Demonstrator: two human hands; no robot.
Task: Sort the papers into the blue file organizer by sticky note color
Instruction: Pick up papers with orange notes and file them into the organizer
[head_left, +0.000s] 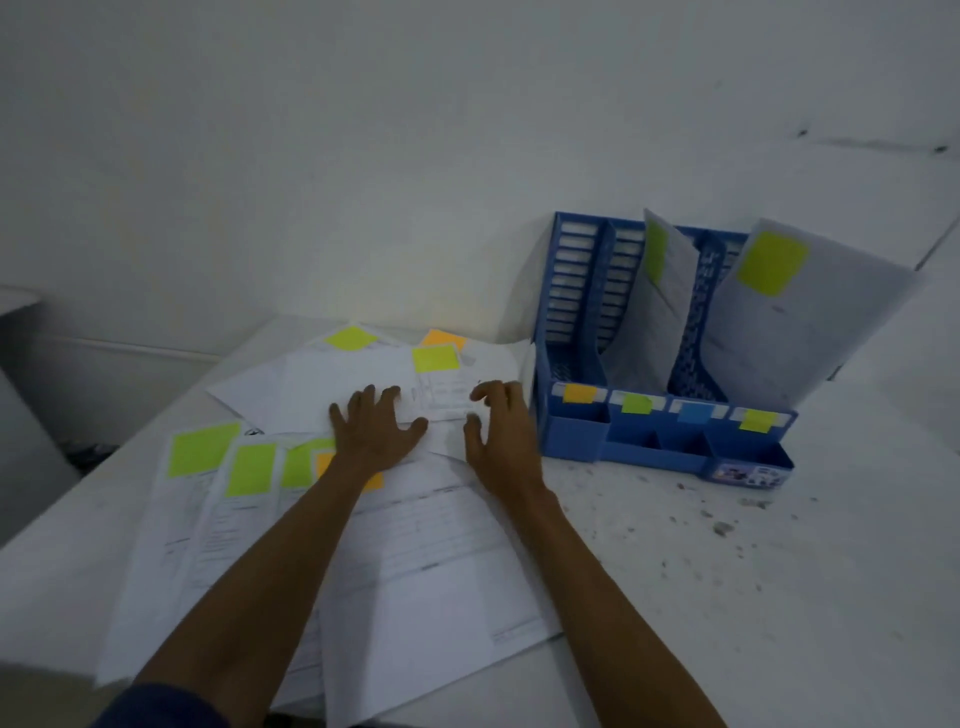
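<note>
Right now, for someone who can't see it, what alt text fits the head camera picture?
A person's left hand presses flat on papers scattered over a white table, while the right hand curls over them. At right, a blue file organizer holds a green-noted sheet and a yellow-noted sheet.

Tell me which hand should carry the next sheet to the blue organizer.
Right. The right hand is nearer the blue file organizer; the left hand presses flat on the papers, farther away.

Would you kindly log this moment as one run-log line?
left hand: flat on paper pile | right hand: fingers curled over pile, grip unclear | blue file organizer: green-note sheet, yellow-note sheet inside
</note>
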